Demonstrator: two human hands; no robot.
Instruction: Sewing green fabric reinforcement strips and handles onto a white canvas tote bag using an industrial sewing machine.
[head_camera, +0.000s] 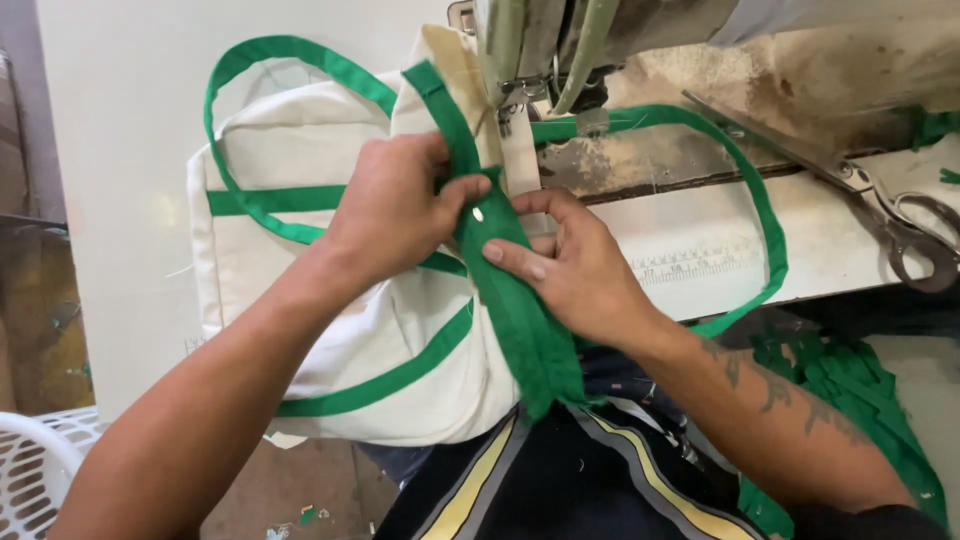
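Nearest me, over my lap, the loose end of the green strap (520, 320) hangs down past the edge of the worktop (720, 250). I have my right hand (565, 265) laid flat on it, fingers pressing the strap against the cream canvas bag (300, 260), while my left hand (395, 205) is closed on the strap from the other side, thumb just above a small silver snap. The strap is folded double, matte green with soft edges. It runs up toward the sewing machine foot (515, 95); I think it is not yet under the needle, though the view there is cramped. The risk I see: my fingertips sit close to the foot, and if the fold slips the seam would run crooked. Farther off, scissors (890, 215) lie on the worktop, well apart.
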